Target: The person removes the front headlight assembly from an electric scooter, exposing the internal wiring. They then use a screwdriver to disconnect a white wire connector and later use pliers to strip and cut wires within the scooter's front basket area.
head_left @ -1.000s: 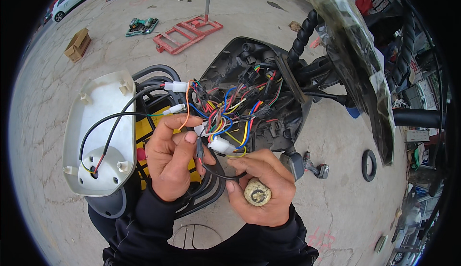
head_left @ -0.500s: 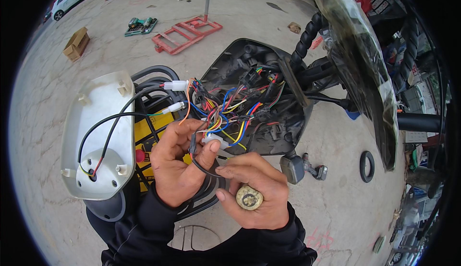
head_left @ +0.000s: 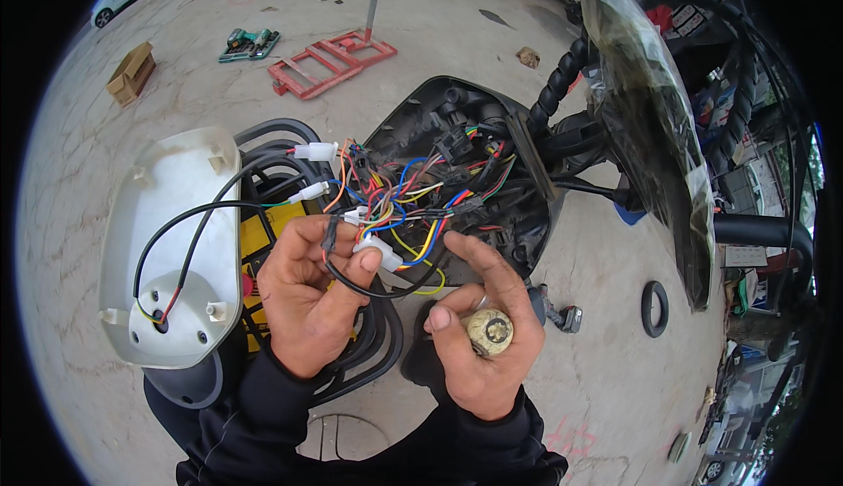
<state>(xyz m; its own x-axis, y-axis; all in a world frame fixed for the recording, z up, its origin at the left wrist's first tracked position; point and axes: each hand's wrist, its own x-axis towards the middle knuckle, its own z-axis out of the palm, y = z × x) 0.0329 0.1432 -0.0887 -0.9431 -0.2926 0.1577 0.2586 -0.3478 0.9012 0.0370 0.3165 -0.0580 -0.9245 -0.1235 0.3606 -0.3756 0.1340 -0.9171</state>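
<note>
Head view | left hand: pinching white connector | right hand: curled round pale handle, index finger extended far-left toward wires

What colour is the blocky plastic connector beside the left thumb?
The blocky plastic connector is milky white; the head view shows it.

White connector tilted; beige handle, round end up.

Wire bundle: in front part of shell
Cover panel: left of shell
Cardboard box: on ground — behind cover panel
Tyre: right of shell
</note>
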